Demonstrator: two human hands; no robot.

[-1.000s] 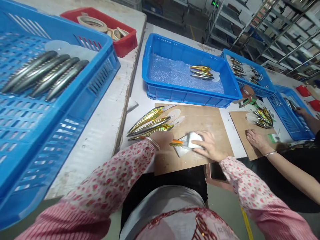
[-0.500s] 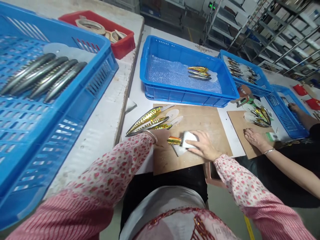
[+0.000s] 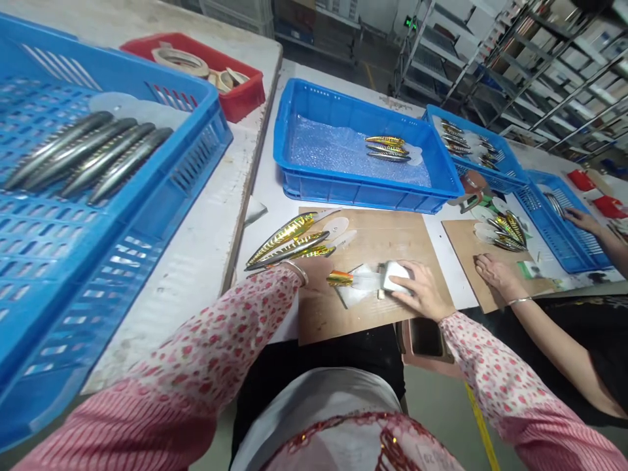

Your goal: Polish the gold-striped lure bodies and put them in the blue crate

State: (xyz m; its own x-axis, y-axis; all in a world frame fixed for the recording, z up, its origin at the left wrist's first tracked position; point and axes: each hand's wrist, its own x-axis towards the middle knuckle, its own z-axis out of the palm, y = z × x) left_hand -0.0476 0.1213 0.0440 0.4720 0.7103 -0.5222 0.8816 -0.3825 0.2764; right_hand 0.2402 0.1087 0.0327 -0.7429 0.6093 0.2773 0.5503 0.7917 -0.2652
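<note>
Two hands at work on a wooden board (image 3: 373, 320) on the worktop (image 3: 260, 245), among blue plastic containers.

Beyond the board sits a blue tray (image 3: 363, 191) lined with bubble wrap and holding three striped lures (image 3: 385, 148); left of the board, a blue crate (image 3: 210, 124) holds four silver lures (image 3: 88, 157). On the board, three gold-striped fishing lures (image 3: 289, 239) lie beside the left hand (image 3: 314, 271). A small orange-and-gold lure (image 3: 339, 279) rests at its fingertips, on a clear plastic sheet (image 3: 356, 291); any grip cannot be told. The hands stay apart, the right hand (image 3: 422, 291) pressing on a white block (image 3: 395, 277).
</note>
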